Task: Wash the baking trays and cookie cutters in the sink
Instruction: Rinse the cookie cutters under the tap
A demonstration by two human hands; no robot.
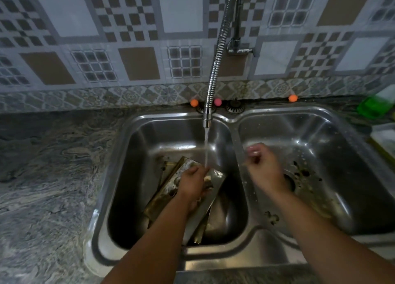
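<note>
1. Nearest the camera, two bare forearms are seen reaching in from the bottom edge over the front rim of a double-bowl steel sink (215, 260).
2. In the left bowl, a metal baking tray (205, 207) is held tilted, its near end low and its far end raised; the left hand (192, 185) is curled round its upper part, fingers over the far edge.
3. Further trays (159, 200) are stacked beneath it, leaning on the bowl's floor (their number cannot be told).
4. A thin stream of water (206, 149) is seen falling onto the left hand and the tray's far end.
5. Over the divider and the right bowl, the right hand (263, 166) is held with fingers curled inward; it is blurred, so whether anything is pinched cannot be told.
6. Dark residue is scattered round the right bowl's drain (290, 182).
7. Farther back, a flexible spring faucet (213, 74) arches down from the patterned tile wall (128, 38).
8. A green bottle (372, 106) lies on the counter at far right.
</note>
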